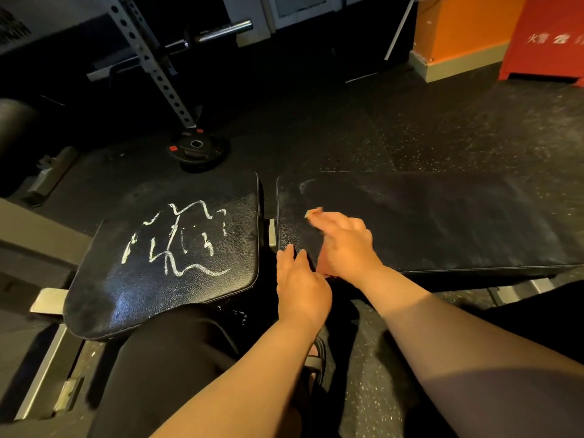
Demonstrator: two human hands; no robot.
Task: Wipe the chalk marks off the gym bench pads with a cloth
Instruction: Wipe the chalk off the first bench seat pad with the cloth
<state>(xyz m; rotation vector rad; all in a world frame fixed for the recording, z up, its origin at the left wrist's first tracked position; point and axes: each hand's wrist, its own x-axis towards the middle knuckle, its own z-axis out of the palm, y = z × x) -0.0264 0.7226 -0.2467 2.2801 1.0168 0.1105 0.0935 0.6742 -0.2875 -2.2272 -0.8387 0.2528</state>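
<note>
Although the long pad (pixel 442 222) shows only a faint pale smear (pixel 306 185) near its far left corner, the seat pad (pixel 132 289) beside it, across a narrow gap, is covered with bright white chalk marks (pixel 177 238). The cloth (pixel 313 213), a pinkish rag, lies on the left end of the long pad, bunched beneath the right hand (pixel 346 238). One corner shows past the fingertips and another fold shows below the heel of the hand. The fingers appear bent down over the cloth and gripping it, though their outline is softened by blur. The left hand (pixel 301 281) is laid on the near edge of the same pad, just beside the right, with its fingers fairly straight and close together and nothing held.

The cloth is judged light, soft and limp. It is best taken as a loose wad under the palm, so that a broad face is pressed flat and loose corners are kept from dragging. The pads are judged firm but cushioned, with a grained, slightly glossy cover over which the cloth should slide easily. Dry chalk may be smeared rather than lifted, so firm pressure is probably called for. Beyond the bench, a weight plate (pixel 197 147) lies on the speckled rubber floor (pixel 410 128) at the foot of a perforated steel upright (pixel 151 58).
</note>
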